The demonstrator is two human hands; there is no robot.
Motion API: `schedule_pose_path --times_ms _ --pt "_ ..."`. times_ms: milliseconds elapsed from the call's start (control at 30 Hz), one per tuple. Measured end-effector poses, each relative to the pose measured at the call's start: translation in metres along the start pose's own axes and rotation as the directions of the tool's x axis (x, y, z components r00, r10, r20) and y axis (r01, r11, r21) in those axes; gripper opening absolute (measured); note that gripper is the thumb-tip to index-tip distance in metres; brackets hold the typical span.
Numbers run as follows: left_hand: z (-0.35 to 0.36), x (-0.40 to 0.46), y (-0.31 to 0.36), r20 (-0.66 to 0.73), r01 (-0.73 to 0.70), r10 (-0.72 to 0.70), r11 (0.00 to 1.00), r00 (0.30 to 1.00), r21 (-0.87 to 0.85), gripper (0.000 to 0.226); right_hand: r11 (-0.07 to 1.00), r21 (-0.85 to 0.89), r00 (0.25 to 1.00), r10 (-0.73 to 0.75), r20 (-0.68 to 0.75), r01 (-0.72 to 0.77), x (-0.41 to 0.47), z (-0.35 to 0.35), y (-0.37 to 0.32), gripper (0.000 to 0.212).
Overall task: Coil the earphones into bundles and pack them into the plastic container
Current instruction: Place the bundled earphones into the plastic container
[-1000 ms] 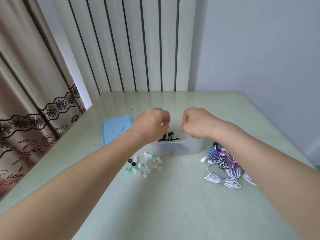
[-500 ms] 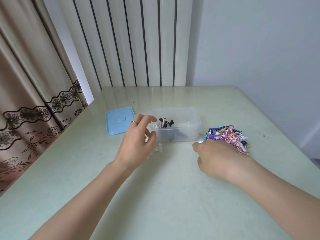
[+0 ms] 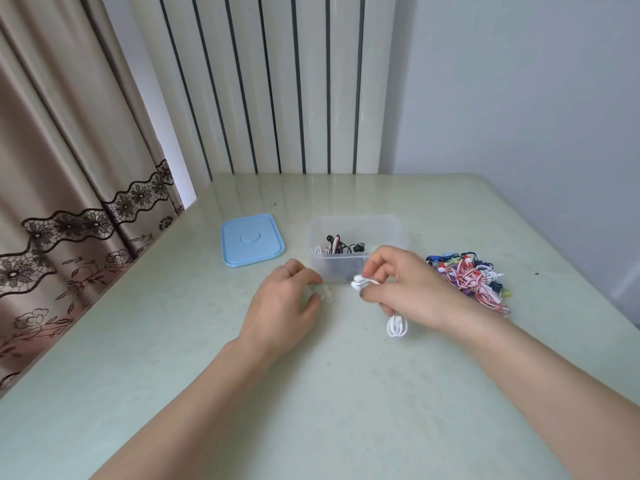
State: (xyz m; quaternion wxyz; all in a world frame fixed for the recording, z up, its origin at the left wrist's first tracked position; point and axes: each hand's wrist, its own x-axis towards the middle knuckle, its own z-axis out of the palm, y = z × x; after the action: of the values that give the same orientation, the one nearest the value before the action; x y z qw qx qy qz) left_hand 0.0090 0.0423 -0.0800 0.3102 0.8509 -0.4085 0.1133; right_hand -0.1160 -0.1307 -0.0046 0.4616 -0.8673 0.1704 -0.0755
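White earphones (image 3: 367, 283) sit pinched in the right hand (image 3: 412, 292), its grip closed on the buds, cord loops hanging toward the lower frame; the clear plastic container (image 3: 356, 247) lies just beyond, centre frame. The left hand (image 3: 282, 306) rests loosely curled on the worktop (image 3: 311, 393), holding nothing visible.

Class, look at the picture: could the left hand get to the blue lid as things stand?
Probably yes. The left hand rests on the table, holding nothing I can see, and the blue lid lies just beyond it with bare tabletop between.
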Motion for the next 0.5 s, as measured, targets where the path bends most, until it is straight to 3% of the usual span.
schedule_pose_path --times_ms 67,167,367,500 --pt "0.006 0.003 -0.002 -0.009 -0.026 0.026 0.998 1.0 0.052 0.027 0.973 0.222 0.997 0.062 0.042 -0.07 0.005 0.008 0.001 0.019" --pt "0.016 0.008 -0.001 -0.046 -0.061 0.067 0.992 0.997 0.111 0.023 0.918 0.365 0.987 0.138 0.082 -0.159 0.013 0.022 0.011 0.017" --pt "0.022 0.01 -0.002 -0.067 -0.048 0.054 0.994 0.996 0.097 0.009 0.84 0.501 0.977 0.195 0.081 -0.209 0.02 0.033 0.023 0.024" --pt "0.019 0.008 -0.004 -0.035 -0.06 0.062 0.996 0.997 0.061 0.017 0.812 0.548 0.979 0.185 0.089 -0.203 0.02 0.034 0.026 0.024"
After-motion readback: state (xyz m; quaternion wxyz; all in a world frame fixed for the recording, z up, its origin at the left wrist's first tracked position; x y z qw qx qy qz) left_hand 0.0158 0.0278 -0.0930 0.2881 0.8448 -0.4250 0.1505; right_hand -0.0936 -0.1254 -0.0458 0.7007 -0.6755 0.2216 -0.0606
